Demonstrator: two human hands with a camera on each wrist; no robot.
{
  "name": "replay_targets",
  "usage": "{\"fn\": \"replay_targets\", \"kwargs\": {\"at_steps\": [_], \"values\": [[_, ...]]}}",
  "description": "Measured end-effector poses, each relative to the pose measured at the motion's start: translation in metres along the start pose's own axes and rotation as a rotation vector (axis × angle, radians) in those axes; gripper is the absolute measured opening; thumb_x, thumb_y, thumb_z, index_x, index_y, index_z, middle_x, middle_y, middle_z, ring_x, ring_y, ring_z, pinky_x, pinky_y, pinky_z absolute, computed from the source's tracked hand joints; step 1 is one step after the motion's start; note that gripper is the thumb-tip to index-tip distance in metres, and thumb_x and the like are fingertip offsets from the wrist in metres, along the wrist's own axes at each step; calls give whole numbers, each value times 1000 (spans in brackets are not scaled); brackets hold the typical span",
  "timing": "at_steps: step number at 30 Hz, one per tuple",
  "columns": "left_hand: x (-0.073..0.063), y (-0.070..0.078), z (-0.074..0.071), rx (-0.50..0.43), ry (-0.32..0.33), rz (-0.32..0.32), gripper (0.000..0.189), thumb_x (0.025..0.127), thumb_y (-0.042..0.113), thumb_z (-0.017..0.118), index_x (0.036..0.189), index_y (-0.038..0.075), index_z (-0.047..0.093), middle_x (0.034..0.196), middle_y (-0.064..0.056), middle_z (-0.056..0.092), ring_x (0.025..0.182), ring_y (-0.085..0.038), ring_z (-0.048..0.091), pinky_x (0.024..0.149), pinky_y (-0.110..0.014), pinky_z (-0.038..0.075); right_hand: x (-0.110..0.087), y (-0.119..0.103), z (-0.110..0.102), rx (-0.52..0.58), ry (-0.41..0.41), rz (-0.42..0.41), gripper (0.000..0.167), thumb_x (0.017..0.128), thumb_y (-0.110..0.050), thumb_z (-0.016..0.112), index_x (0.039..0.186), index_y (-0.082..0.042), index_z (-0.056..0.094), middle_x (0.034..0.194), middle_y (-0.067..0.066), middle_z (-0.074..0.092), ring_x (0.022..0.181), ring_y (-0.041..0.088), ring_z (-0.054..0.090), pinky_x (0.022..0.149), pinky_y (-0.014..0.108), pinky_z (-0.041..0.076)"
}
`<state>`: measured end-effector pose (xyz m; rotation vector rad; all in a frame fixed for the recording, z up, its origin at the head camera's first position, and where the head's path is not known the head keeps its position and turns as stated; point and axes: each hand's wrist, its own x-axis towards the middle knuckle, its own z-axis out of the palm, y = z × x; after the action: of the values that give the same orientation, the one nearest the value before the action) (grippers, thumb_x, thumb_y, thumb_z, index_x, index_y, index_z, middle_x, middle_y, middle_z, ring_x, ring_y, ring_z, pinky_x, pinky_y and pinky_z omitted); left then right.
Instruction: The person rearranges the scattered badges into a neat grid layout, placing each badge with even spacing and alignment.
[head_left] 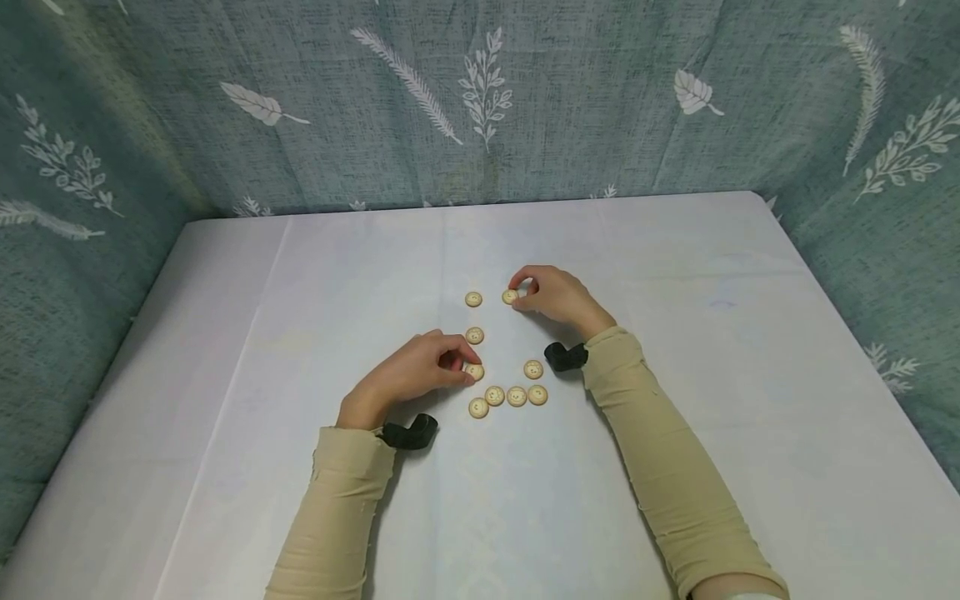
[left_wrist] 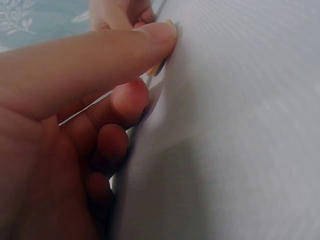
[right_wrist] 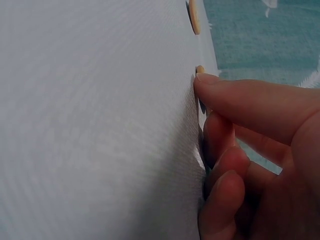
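Between thumb and index finger, my left hand (head_left: 417,367) pinches a round wooden button (head_left: 476,372) at the table's middle. Farther back, my right hand (head_left: 557,295) grips another wooden button (head_left: 510,297) by its edges. Two more buttons lie to the left of that one: a back button (head_left: 473,298) and, nearer me, a second button (head_left: 475,335). In the left wrist view the thumb (left_wrist: 155,37) hides most of its button. The right wrist view shows the right thumb (right_wrist: 210,82) against its button, with another button (right_wrist: 194,17) beyond.
Several loose buttons lie nearer me, among them a front-left button (head_left: 478,407) and a right-hand button (head_left: 533,369). A white cloth (head_left: 480,517) covers the table. Green leaf-patterned curtains (head_left: 570,100) hang behind and at both sides.
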<state>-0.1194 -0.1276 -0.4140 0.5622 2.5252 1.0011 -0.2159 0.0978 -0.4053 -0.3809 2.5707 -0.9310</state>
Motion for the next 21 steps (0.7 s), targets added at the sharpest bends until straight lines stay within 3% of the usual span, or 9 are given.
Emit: {"fn": "replay_targets", "kwargs": {"at_steps": [21], "values": [[-1,-1,1,-2,2,-2,18,75,30,71,90,26,63,69,4,50,70,-14,43,62,-30,35,1,1,2,3,2,12,26,81,-27,66,105,-20,58,79,7,51,64,22,44,57,32,34]]}}
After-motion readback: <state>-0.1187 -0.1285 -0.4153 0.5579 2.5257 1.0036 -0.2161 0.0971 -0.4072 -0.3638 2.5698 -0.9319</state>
